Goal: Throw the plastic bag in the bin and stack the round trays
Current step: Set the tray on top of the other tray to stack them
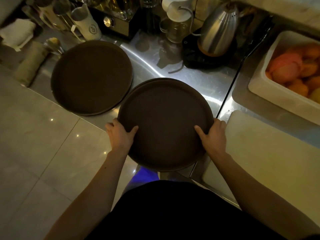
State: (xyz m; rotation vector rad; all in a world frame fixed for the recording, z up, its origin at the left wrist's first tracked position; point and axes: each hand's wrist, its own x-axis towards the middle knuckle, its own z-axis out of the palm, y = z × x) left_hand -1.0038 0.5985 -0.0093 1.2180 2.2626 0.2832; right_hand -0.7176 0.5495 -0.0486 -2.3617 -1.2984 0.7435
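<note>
I hold a dark brown round tray (164,122) by its near rim, over the front edge of the steel counter (199,80). My left hand (121,134) grips its left side and my right hand (213,135) its right side, thumbs on top. A second rim shows just under it at the far edge, so it may be two trays together. Another dark round tray (91,77) lies flat on the counter to the left, partly overhanging the edge. No plastic bag or bin is in view.
At the back stand a steel kettle (218,30) on a black base, a glass jug (174,30), a white pitcher (88,26) and a black appliance (117,23). A white tub of oranges (294,70) and a white cutting board (259,153) sit at the right. Tiled floor (43,144) lies left.
</note>
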